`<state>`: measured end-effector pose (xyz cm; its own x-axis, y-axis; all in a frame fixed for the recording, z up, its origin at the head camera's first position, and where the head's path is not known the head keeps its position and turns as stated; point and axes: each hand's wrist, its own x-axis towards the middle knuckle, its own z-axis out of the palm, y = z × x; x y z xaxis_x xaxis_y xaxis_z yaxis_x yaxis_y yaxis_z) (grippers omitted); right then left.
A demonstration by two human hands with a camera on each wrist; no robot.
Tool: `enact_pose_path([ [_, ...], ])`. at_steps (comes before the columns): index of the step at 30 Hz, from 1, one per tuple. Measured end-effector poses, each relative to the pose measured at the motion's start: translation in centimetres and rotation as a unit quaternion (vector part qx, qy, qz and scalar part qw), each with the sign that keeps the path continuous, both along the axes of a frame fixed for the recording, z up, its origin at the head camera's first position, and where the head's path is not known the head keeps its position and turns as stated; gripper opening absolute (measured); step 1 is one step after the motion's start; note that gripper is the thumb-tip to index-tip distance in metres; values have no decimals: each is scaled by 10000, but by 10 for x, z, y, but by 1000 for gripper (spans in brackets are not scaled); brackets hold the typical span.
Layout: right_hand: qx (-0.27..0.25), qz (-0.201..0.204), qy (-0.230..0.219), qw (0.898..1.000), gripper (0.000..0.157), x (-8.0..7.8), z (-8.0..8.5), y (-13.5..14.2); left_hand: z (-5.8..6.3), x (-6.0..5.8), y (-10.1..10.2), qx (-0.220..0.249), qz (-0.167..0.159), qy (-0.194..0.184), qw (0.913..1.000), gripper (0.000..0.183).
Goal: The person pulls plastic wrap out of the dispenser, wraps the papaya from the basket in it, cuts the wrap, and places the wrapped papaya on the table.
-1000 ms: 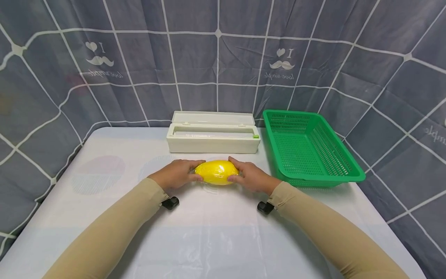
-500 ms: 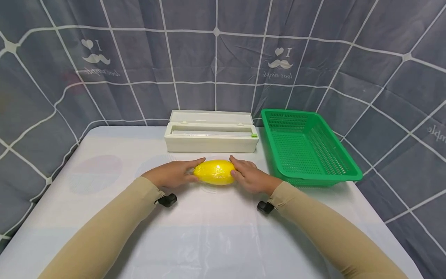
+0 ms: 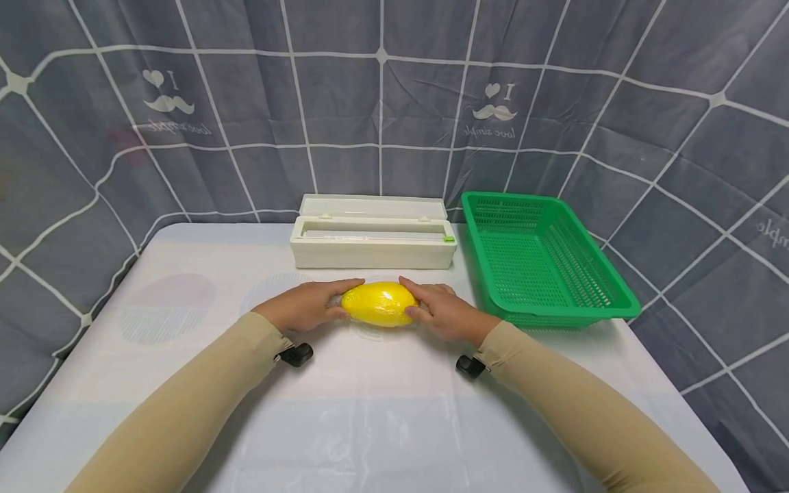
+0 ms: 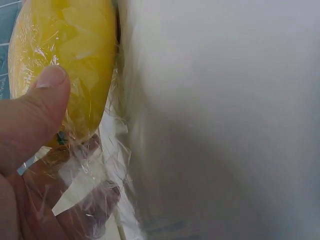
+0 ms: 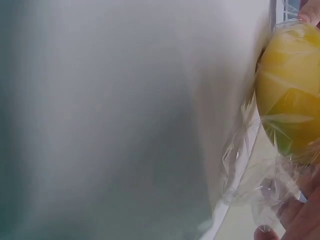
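A yellow, oval, melon-like fruit [image 3: 379,303] wrapped in shiny plastic film lies sideways at mid-table. My left hand [image 3: 311,302] grips its left end. In the left wrist view, the thumb [image 4: 42,107] presses on the film-covered skin, and the fingers lie behind loose, crumpled film [image 4: 92,175]. On the opposite end, my right hand [image 3: 448,313] holds the fruit between thumb and fingers. Film also gathers past that end in the right wrist view, where the fruit [image 5: 290,85] shows a greenish patch. Beyond the hands stands a white cling-film box [image 3: 372,255] with its lid raised.
A green slotted plastic basket [image 3: 561,313] stands at the right, beside the box. The table [image 3: 370,424] has a pale cover with faint printed circles. Grey checked curtains [image 3: 345,103] enclose the back and sides.
My right thumb and fingers have shifted slightly on the fruit's right end. The left hand keeps its grip. Box and basket stay put, and the whole view has drifted a little.
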<state>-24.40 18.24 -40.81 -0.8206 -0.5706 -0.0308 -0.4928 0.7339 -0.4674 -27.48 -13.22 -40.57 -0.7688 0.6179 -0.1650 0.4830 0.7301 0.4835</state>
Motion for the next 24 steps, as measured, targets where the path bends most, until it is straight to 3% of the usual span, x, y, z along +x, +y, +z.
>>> enact_pose_path([
  [12, -127, -94, -76, 9998, 69, -2, 2, -4, 1, -1, 2, 226, -55, 47, 9997, 66],
  [19, 10, -246, -180, 9995, 73, 9, 7, -7, 3, 4, -1, 53, -124, -168, 9998, 70],
  [24, -106, -88, -110, 9998, 73, 12, 9, -7, 5, 6, -2, -8, -93, -160, 9998, 75],
])
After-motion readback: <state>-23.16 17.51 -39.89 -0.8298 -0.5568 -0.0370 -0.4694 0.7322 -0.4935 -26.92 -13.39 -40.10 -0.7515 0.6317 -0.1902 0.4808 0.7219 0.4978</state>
